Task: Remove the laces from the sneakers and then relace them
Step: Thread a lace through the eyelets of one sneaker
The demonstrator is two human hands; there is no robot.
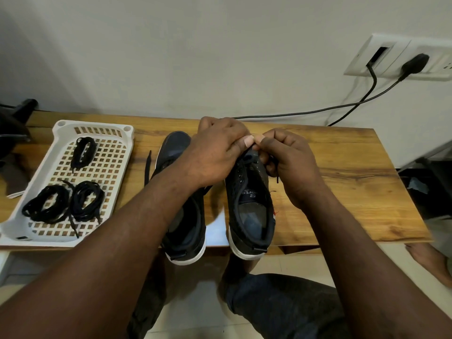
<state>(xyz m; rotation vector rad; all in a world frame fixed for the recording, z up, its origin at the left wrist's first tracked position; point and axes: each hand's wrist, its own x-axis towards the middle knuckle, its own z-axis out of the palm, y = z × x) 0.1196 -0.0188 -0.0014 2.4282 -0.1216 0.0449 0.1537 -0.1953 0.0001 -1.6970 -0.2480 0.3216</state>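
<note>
Head view | right sneaker on table, near centre | your left hand and right hand both pinch, apparently, its lace at the far eyelets, thumbs meeting to guide threading | spare laces in tray, left

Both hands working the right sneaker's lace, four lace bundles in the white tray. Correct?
No. Head view shows three lace bundles in the white tray, not four. The left hand and right hand do work the lace of the right sneaker.

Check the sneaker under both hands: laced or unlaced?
Partly laced: the lace crosses only near the toe, held there by left hand and right hand; eyelets further back on the sneaker are bare.
</note>
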